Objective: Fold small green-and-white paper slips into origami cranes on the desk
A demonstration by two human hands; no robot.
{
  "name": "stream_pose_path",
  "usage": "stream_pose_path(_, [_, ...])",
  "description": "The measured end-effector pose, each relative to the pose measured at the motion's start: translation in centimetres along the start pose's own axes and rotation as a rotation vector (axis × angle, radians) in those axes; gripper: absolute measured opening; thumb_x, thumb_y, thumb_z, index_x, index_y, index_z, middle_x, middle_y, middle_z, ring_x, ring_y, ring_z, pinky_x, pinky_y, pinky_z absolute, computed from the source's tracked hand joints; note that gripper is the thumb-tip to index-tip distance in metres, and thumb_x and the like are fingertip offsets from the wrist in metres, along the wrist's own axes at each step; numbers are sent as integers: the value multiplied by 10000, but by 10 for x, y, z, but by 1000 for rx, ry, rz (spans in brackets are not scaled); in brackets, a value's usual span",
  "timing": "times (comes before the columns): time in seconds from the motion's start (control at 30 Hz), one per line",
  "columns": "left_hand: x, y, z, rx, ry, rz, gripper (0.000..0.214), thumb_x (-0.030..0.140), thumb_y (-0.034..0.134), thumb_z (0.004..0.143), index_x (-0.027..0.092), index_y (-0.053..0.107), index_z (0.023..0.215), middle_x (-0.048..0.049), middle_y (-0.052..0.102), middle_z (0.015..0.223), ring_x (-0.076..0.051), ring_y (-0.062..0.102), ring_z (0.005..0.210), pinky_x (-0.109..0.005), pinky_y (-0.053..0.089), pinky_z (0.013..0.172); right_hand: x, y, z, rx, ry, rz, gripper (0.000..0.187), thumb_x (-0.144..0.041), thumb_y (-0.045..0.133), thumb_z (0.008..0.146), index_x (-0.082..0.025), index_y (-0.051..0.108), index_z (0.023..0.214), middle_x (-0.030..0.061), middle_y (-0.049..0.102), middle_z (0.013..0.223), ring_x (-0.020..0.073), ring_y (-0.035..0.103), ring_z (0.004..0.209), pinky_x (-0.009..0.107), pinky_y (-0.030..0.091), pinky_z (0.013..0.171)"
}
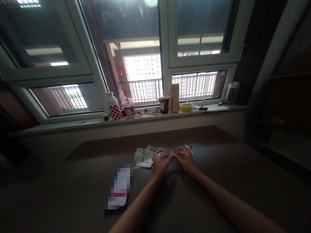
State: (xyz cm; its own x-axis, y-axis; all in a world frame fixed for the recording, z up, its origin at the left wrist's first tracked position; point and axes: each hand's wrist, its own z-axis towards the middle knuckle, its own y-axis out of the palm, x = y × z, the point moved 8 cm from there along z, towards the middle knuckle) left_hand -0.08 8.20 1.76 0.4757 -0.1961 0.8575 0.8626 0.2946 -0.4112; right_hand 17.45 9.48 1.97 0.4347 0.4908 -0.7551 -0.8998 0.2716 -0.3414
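Note:
My left hand [159,163] and my right hand [186,159] meet on the dark table [218,181], fingers pinched together on a small folded piece of paper [172,154] between them. A second small folded paper shape [189,148] lies just behind my right hand. Green and white paper sheets [143,157] lie fanned out on the table, touching the left side of my left hand.
A phone [119,187] lies on the table to the left of my left forearm. The stone windowsill [73,123] behind holds a checked bottle [114,106], a pink drink cup [128,107], a dark cup [164,104], a tall flask [174,97], a yellow tape roll [186,106] and scissors [202,108].

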Motion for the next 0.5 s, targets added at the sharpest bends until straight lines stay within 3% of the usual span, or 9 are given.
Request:
stream_pose_path(0.17, [3,-2,-1,4,31,28,73,295,744,742,225,759,739,-86,575,1249,-292,442,1255,-463,311,1126,4,2,1,-40,22,10,277,-478,659,807,-247,738,676,79,674,898,289,536,1015,515,306,1054])
stream_pose_path(0.33, [4,-3,0,19,31,35,53,273,744,738,222,759,735,-83,571,1247,-287,452,1252,-457,313,1126,18,0,0,-6,107,-13,235,-466,670,799,-268,772,723,96,678,1029,330,467,1147,534,288,1081])
stream_pose_path(0.5, [3,-3,0,34,38,28,55,282,739,737,230,754,729,-73,571,1237,-284,459,1249,-459,319,1124,13,0,-1,-5,66,-56,216,-468,717,758,-261,767,724,99,668,1063,332,469,1159,532,289,1088])
